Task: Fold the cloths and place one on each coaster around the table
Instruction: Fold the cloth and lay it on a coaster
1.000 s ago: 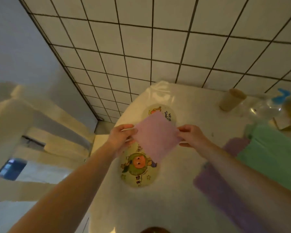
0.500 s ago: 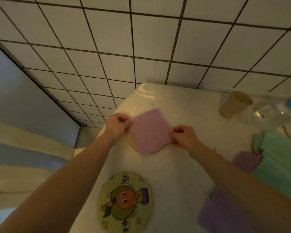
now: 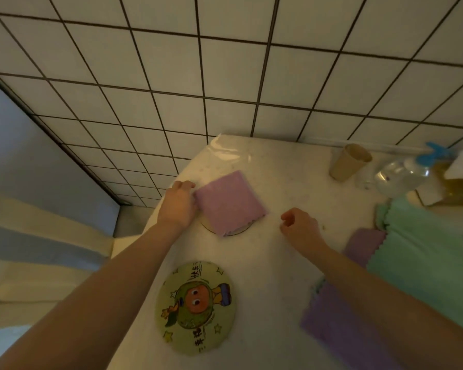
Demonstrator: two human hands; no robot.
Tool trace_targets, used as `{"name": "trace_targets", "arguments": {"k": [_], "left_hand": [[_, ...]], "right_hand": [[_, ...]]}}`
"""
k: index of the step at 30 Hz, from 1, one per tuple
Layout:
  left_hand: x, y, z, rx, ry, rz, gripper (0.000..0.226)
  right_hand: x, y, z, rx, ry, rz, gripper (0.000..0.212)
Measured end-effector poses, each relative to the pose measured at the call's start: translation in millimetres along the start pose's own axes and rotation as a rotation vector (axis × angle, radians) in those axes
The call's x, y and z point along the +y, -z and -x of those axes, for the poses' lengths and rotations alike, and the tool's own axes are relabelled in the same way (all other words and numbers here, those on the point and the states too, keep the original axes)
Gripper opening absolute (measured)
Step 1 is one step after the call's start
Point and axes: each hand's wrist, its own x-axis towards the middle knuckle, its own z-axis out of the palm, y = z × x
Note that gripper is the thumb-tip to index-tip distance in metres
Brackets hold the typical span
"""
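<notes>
Evidently placed: the folded pink cloth lies on the far coaster — left hand steadies its edge, fingers flat; right hand, loosely curled and empty, sits just beside.

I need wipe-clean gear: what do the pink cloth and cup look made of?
Pink cloth: soft, matte, fuzzy fabric with a scalloped edge, probably microfibre. Cup: plain tan and matte with a thin rolled rim, likely paper.
</notes>
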Motion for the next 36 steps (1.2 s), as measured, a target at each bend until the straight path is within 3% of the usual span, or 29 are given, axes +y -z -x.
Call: {"name": "trace_targets", "arguments": {"k": [4,9,13,17,20,25,31,34,36], "left_hand": [[10.6,10.3,48.4,-0.058,-0.163,-0.127,0.046],[40.8,9.5,112.2,-0.084,-0.314,-0.06,0.023],[72.2,-11.7,164.1,-0.124,-0.391,-0.033,0.033],[114.1,-45.0,204.5,-0.168,-0.525,-0.086,0.032],[152.1,-78.0,224.8,-0.217,-0.55,-0.107,0.029],[237.5,-156.7,252.6,-0.286,-0.613,-0.146,0.027],[301.1,-216.9,277.3,-0.257,-0.805,-0.286,0.039],[332.1,-223.9,279.3,-0.234,-0.848,-0.288,0.04],[341.9,-231.6,266.9,-0.196,-0.802,-0.288,0.039]], "right_hand": [[36.7,11.0,52.7,0.032,0.023,-0.003,0.016],[95.0,29.5,133.2,0.07,0.121,0.102,0.019],[152.5,51.6,168.2,0.198,0.227,0.219,0.014],[217.8,81.2,168.1,0.276,0.201,0.326,0.004],[264.6,107.3,160.7,0.24,0.129,0.363,0.024],[331.2,146.1,142.5,0.157,0.051,0.452,0.037],[320.7,178.6,153.9,0.057,0.212,0.67,0.03],[331.7,182.5,142.8,0.086,0.291,0.632,0.042],[332.7,190.5,139.4,0.1,0.367,0.569,0.035]]}}
